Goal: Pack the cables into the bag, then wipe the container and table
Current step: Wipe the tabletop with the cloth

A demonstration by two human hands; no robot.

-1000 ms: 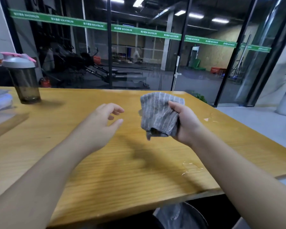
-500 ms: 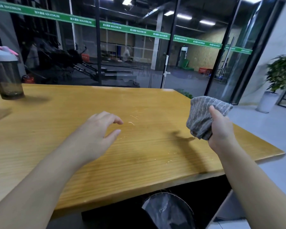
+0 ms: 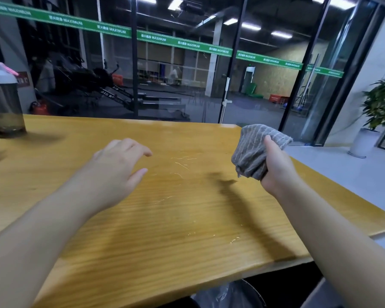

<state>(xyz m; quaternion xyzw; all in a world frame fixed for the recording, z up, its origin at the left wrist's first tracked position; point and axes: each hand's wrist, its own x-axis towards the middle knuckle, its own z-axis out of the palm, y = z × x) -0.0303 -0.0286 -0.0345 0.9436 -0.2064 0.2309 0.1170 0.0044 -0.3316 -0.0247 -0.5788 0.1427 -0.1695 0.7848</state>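
Bench wiping: cloth held raised at the right edge.

The shaker bottle (image 3: 3, 101) is now seen at far left on the bench (image 3: 165, 230). The left hand (image 3: 118, 172) is held over the bench, fingers loosely spread, gripping nothing, as before. The grey cloth (image 3: 253, 150) is bunched in the right hand (image 3: 276, 167), shifted slightly leftward since the earlier frame.

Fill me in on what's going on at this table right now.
A person is cleaning a wooden table. The right hand grips a bunched grey striped cloth, held just above the table near its right edge. The left hand hovers open over the middle, holding nothing. Thin wet streaks glint on the wood between the hands. A dark shaker bottle stands at the far left.
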